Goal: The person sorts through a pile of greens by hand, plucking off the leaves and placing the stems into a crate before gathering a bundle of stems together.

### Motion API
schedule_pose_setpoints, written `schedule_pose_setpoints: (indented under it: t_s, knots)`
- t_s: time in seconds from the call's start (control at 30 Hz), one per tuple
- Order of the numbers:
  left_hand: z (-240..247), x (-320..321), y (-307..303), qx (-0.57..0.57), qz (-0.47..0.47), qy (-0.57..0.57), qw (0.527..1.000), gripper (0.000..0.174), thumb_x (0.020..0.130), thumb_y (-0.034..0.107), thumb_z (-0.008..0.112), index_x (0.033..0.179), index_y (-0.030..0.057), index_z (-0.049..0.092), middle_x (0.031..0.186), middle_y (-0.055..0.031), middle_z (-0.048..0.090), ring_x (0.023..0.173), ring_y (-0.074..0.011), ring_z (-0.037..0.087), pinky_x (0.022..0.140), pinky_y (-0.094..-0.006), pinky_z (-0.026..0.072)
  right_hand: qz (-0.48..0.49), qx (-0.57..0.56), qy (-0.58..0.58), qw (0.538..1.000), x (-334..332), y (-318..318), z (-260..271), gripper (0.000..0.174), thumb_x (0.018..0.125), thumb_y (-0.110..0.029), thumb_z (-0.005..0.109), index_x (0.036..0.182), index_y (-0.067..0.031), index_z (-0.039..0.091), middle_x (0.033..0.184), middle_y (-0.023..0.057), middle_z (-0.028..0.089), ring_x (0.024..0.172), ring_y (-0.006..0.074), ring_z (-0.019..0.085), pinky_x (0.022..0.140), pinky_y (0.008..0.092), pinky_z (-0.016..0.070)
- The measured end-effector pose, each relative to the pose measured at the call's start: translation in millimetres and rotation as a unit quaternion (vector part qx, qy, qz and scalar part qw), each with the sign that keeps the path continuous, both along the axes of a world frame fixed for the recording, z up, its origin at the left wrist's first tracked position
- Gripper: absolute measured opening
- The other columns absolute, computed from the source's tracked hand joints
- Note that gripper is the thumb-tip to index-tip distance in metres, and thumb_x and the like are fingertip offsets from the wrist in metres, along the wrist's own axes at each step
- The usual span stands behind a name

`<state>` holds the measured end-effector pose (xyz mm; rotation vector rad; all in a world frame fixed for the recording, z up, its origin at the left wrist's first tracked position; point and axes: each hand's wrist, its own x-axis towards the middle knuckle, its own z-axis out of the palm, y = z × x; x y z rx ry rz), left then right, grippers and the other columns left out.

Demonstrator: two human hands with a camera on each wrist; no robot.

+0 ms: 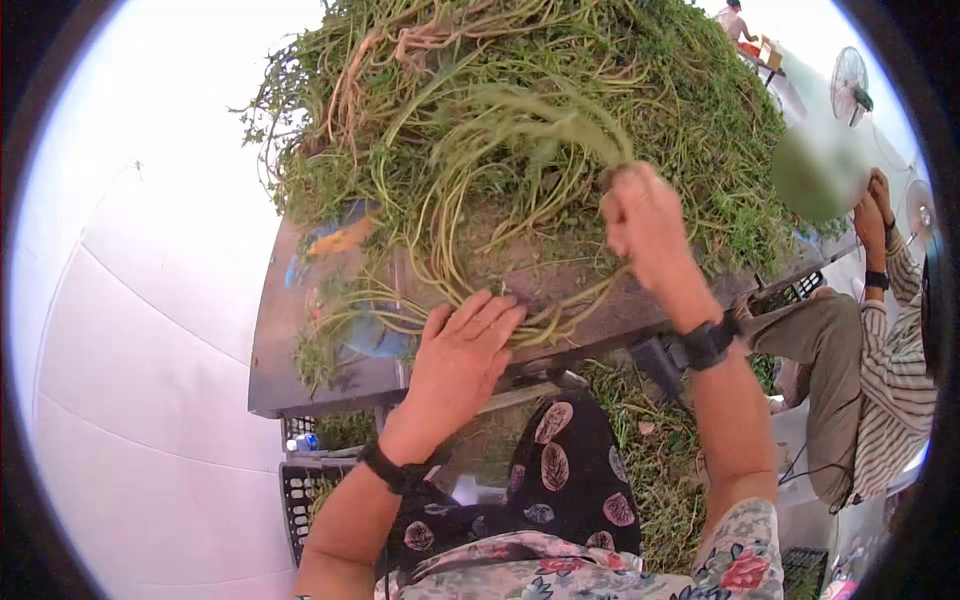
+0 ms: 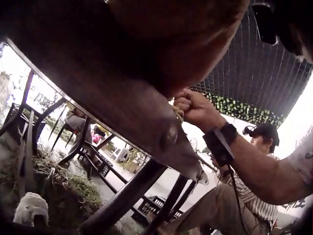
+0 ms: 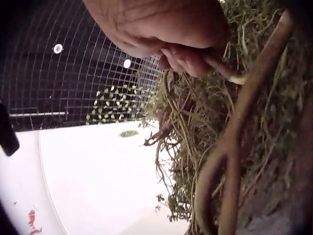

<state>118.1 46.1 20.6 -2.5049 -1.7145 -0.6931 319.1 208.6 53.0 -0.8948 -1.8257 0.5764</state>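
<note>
A looped bundle of long green plant stems (image 1: 446, 225) lies on the table at its front edge in the head view. My left hand (image 1: 462, 345) rests on the lower stems, its fingers stretched over them and pressing them to the tabletop. To the right and a little higher, my right hand (image 1: 648, 225) is a curled fist around the other part of the bundle, whose leafy ends blur above it. In the right wrist view, stems come out under the curled fingers (image 3: 183, 61), and a thick forked stem (image 3: 239, 122) crosses close to the camera.
A tall heap of leafy stems (image 1: 690, 110) covers the back of the dark table (image 1: 285, 370). Black crates (image 1: 298, 505) stand below on the left, and plant scraps (image 1: 655, 470) litter the floor. Another person in a striped shirt (image 1: 895, 370) sits at the right.
</note>
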Motion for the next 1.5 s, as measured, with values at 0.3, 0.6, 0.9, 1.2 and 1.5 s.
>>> schedule_pose_setpoints:
  t_s: [0.3,0.6,0.9,1.2,1.5]
  knots:
    - [-2.0,3.6,-1.8,0.019,0.019,-0.009,1.000,0.042,0.079,0.008,0.054,0.121,0.0079,0.049,0.126,-0.0065,0.048,0.121,-0.0285,0.040,0.096,-0.0463,0.0314,-0.067,-0.123,0.415,0.899,123.6,63.1,39.5,0.019,0.092,-0.023,0.046,0.093,-0.0052,0.053,0.067,-0.0009,0.045,0.046,0.0070,0.033,0.039,0.0215,0.0261]
    - [-5.3,6.2,2.6,0.048,0.057,-0.020,0.997,0.037,0.079,0.009,0.054,0.116,0.0045,0.051,0.123,-0.0084,0.049,0.118,-0.0297,0.042,0.092,-0.0447,0.0334,-0.070,-0.043,0.431,0.899,213.4,50.1,67.9,0.014,0.094,-0.019,0.044,0.087,-0.0080,0.048,0.067,-0.0020,0.040,0.048,0.0069,0.030,0.042,0.0223,0.0242]
    - [-8.7,4.4,6.7,0.063,0.120,-0.024,0.990,0.037,0.079,0.010,0.054,0.116,0.0041,0.051,0.122,-0.0093,0.050,0.117,-0.0302,0.042,0.093,-0.0447,0.0318,-0.120,0.004,0.451,0.884,264.5,10.5,70.6,0.011,0.092,-0.019,0.044,0.084,-0.0105,0.045,0.068,-0.0017,0.037,0.048,0.0078,0.029,0.043,0.0243,0.0227]
    - [-6.7,-2.3,1.8,0.121,0.056,-0.126,0.983,0.039,0.073,0.005,0.060,0.111,0.0056,0.053,0.125,-0.0123,0.047,0.122,-0.0340,0.038,0.099,-0.0459,0.0285,-0.005,0.066,0.487,0.871,184.3,-44.1,99.7,0.017,0.096,-0.023,0.043,0.097,-0.0066,0.048,0.066,-0.0022,0.036,0.047,0.0057,0.027,0.041,0.0218,0.0223]
    - [-10.4,-3.4,-11.5,0.174,0.031,-0.098,0.979,0.030,0.078,0.002,0.056,0.108,0.0063,0.056,0.129,-0.0103,0.046,0.123,-0.0310,0.039,0.101,-0.0429,0.0325,0.138,0.053,0.404,0.903,56.3,-126.7,103.2,0.022,0.094,-0.022,0.044,0.104,-0.0027,0.049,0.068,-0.0003,0.042,0.051,0.0080,0.035,0.045,0.0215,0.0285]
